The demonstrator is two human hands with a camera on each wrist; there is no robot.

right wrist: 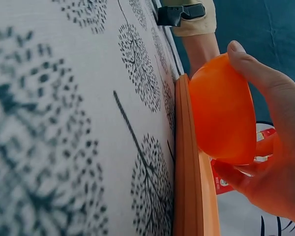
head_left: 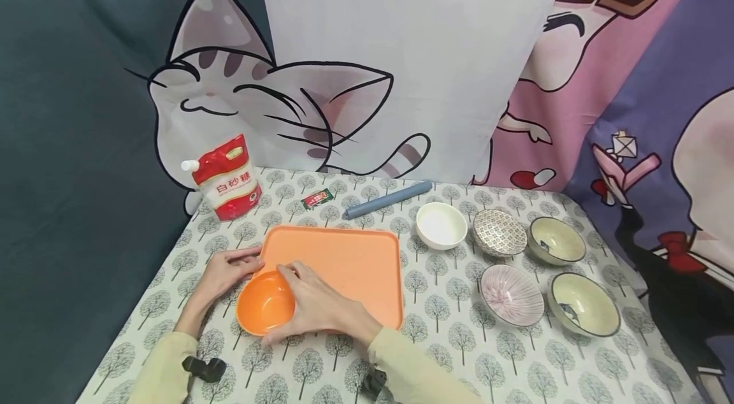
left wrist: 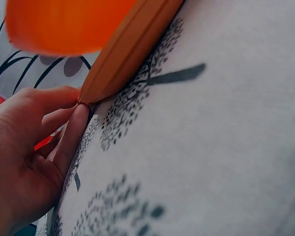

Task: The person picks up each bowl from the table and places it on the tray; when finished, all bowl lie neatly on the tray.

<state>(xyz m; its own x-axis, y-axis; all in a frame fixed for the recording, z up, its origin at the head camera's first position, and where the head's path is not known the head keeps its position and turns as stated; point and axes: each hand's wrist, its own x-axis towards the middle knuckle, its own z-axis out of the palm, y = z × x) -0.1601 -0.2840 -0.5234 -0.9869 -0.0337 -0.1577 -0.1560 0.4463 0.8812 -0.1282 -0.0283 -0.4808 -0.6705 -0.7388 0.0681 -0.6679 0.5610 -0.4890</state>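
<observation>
An orange bowl (head_left: 264, 305) is at the left front corner of a peach-orange tray (head_left: 350, 264). My right hand (head_left: 315, 302) holds the bowl, thumb on its near rim and fingers round the far side. In the right wrist view the bowl (right wrist: 221, 115) is just over the tray's rim; whether its base touches the tray is hard to tell. My left hand (head_left: 226, 273) is at the tray's left edge. Its thumb and index finger pinch the tray's rim (left wrist: 123, 59) in the left wrist view.
Behind the tray lie a red-and-white sugar pouch (head_left: 229, 181), a small green-red packet (head_left: 317, 199) and a blue-grey rod (head_left: 387, 200). To the right stand a white bowl (head_left: 441, 225), a patterned bowl (head_left: 499, 233), a pink-striped bowl (head_left: 512, 295) and two pale green bowls (head_left: 585, 304).
</observation>
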